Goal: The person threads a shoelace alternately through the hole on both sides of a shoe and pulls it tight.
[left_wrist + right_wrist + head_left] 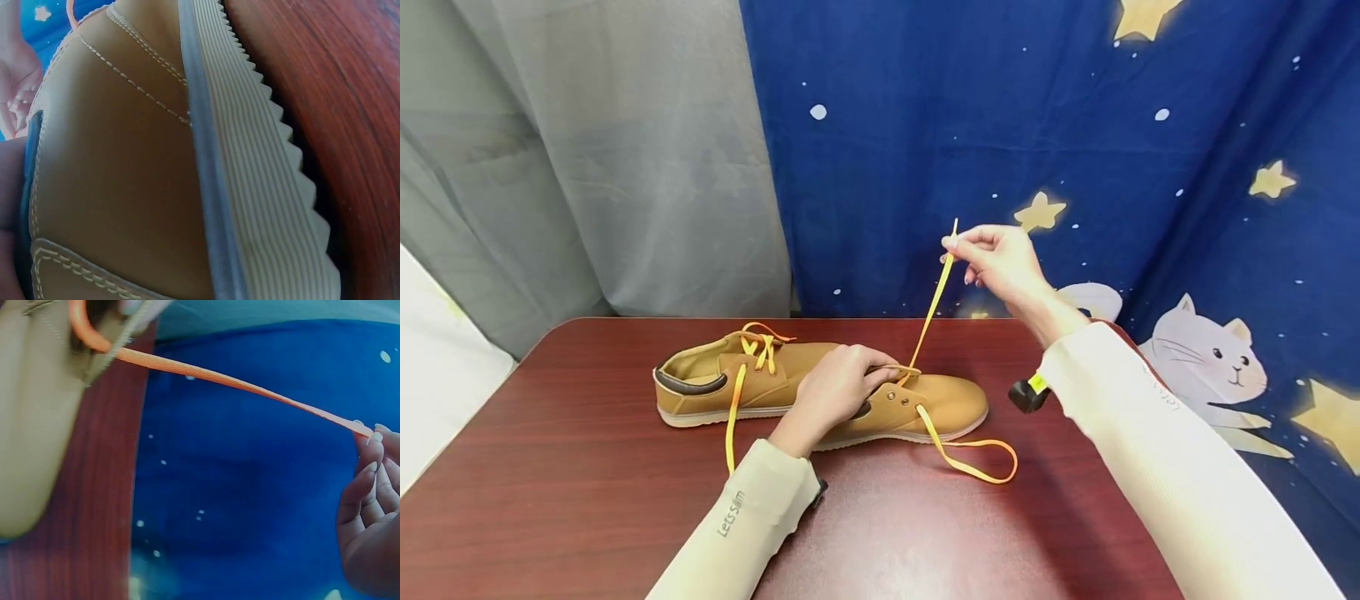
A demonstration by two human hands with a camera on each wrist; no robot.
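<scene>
Two tan shoes lie on a dark red table (587,467). The nearer shoe (940,402) points right; my left hand (842,385) rests on top of it, fingers curled over the eyelet area. Its orange lace (931,310) runs up from the eyelets to my right hand (981,250), which pinches the lace tip high above the table. The lace's other end (973,460) loops loosely on the table by the toe. The left wrist view fills with the shoe's side (112,187) and ribbed sole (262,181). The right wrist view shows the taut lace (237,384) reaching the fingertips (369,440).
The second shoe (730,379) lies behind and to the left, laced, one lace end (732,425) hanging toward me. A small black and yellow object (1028,392) sits under my right forearm. Grey and blue star-patterned curtains hang behind the table.
</scene>
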